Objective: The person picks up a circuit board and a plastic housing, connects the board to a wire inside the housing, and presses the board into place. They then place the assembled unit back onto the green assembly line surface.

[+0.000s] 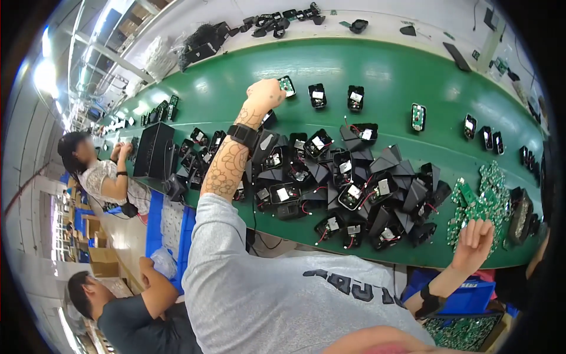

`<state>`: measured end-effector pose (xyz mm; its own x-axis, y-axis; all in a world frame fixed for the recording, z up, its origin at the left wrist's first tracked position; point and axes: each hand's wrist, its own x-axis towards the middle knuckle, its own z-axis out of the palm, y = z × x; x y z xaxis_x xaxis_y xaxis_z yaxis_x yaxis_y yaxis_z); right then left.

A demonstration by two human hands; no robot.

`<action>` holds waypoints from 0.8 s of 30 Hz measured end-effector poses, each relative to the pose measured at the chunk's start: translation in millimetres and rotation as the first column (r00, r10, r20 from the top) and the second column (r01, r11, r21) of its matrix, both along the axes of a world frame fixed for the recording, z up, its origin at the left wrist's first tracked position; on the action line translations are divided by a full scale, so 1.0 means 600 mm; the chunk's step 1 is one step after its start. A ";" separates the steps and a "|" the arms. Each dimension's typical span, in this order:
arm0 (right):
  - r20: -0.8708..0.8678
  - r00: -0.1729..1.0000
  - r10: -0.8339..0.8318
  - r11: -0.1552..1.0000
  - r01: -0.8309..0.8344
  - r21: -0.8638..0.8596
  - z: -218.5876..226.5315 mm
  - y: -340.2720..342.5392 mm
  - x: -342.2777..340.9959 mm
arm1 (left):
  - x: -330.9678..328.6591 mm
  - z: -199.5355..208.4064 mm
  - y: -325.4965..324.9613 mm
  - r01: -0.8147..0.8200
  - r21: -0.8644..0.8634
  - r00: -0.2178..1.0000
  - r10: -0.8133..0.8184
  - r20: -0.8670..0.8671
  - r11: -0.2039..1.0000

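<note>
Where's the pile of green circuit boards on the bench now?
In the head view, the pile lies toward the right of the green bench, with the jumbled black cases to its left and a dark object to its right.

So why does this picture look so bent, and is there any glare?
Head view: the fisheye lens curves the green bench and leaves the corners black; head view, upper left: an overhead light burns out to white; head view: pale glare patches lie on the green bench, and fine detail on the loose circuit boards is too small to read.
</note>
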<state>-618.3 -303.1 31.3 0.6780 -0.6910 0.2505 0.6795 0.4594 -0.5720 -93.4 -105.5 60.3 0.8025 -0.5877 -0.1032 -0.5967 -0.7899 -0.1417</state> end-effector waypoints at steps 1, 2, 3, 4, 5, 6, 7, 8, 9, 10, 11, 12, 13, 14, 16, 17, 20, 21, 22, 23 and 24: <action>-0.001 1.000 0.012 1.000 -0.012 -0.013 0.001 -0.007 -0.002 | 0.009 -0.009 0.012 -0.012 -0.013 1.000 0.012 -0.001 1.000; -0.286 0.909 -0.303 0.946 0.251 -0.204 -0.006 -0.009 -0.006 | 0.020 -0.015 0.033 0.069 -0.023 0.995 -0.071 -0.068 0.997; -0.467 0.648 -0.601 0.793 0.413 -0.448 -0.012 -0.004 -0.011 | 0.032 -0.022 0.059 0.151 -0.036 0.979 -0.154 -0.135 0.988; -0.480 0.645 -0.594 0.801 0.423 -0.423 -0.027 -0.014 -0.022 | 0.048 -0.035 0.092 0.169 -0.096 0.918 -0.192 -0.347 0.981; -0.486 0.643 -0.592 0.803 0.420 -0.423 -0.034 -0.019 -0.028 | 0.049 -0.038 0.104 0.168 -0.095 0.916 -0.191 -0.354 0.981; -0.475 0.719 -0.508 0.861 0.431 -0.269 -0.039 -0.024 -0.033 | 0.040 -0.039 0.111 0.145 -0.157 0.898 -0.196 -0.394 0.977; -0.444 0.789 -0.424 0.900 0.423 -0.108 -0.045 -0.031 -0.035 | 0.028 -0.042 0.119 0.117 -0.217 0.879 -0.203 -0.432 0.969; -0.454 0.784 -0.424 0.899 0.425 -0.105 -0.057 -0.041 -0.036 | -0.005 -0.025 0.115 0.197 -0.277 0.889 -0.291 -0.354 0.940; -0.422 0.810 -0.407 0.909 0.406 -0.098 -0.063 -0.050 -0.032 | -0.012 -0.022 0.119 0.190 -0.276 0.888 -0.285 -0.361 0.942; -0.390 0.833 -0.392 0.917 0.389 -0.091 -0.068 -0.057 -0.029 | -0.016 -0.021 0.123 0.231 -0.318 0.861 -0.346 -0.374 0.919; -0.393 0.836 -0.382 0.921 0.379 -0.089 -0.065 -0.058 -0.020 | -0.024 -0.018 0.127 0.265 -0.359 0.834 -0.400 -0.381 0.895; -0.412 0.826 -0.385 0.921 0.372 -0.116 -0.060 -0.051 -0.004 | -0.027 -0.010 0.117 0.191 -0.373 0.814 -0.359 -0.457 0.908; -0.429 0.814 -0.391 0.919 0.367 -0.143 -0.056 -0.048 0.004 | -0.033 -0.002 0.105 0.195 -0.373 0.811 -0.363 -0.459 0.907; -0.426 0.826 -0.370 0.928 0.343 -0.141 -0.055 -0.049 0.008 | -0.039 0.006 0.095 0.095 -0.402 0.788 -0.316 -0.529 0.911; -0.414 0.828 -0.377 0.926 0.349 -0.144 -0.051 -0.047 0.014 | -0.053 0.004 0.073 -0.011 -0.469 0.785 -0.283 -0.551 0.883; -0.401 0.838 -0.370 0.929 0.339 -0.148 -0.046 -0.045 0.016 | -0.051 -0.001 0.065 -0.008 -0.473 0.786 -0.287 -0.547 0.881; -0.407 0.820 -0.404 0.914 0.383 -0.135 -0.044 -0.044 0.000 | -0.056 -0.014 0.015 0.177 -0.448 0.961 -0.251 -0.112 0.876; -0.404 0.817 -0.411 0.911 0.388 -0.141 -0.043 -0.042 -0.005 | -0.061 -0.021 -0.004 0.182 -0.454 0.960 -0.258 -0.111 0.872; -0.416 0.803 -0.427 0.902 0.413 -0.128 -0.042 -0.039 -0.011 | -0.063 -0.030 -0.021 0.173 -0.491 0.968 -0.240 -0.077 0.854; -0.430 0.788 -0.441 0.892 0.437 -0.114 -0.044 -0.036 -0.018 | -0.064 -0.041 -0.037 0.162 -0.526 0.974 -0.219 -0.047 0.835; -0.408 0.811 -0.418 0.904 0.417 -0.096 -0.047 -0.038 -0.027 | -0.059 -0.049 -0.054 0.137 -0.473 0.980 -0.187 -0.061 0.870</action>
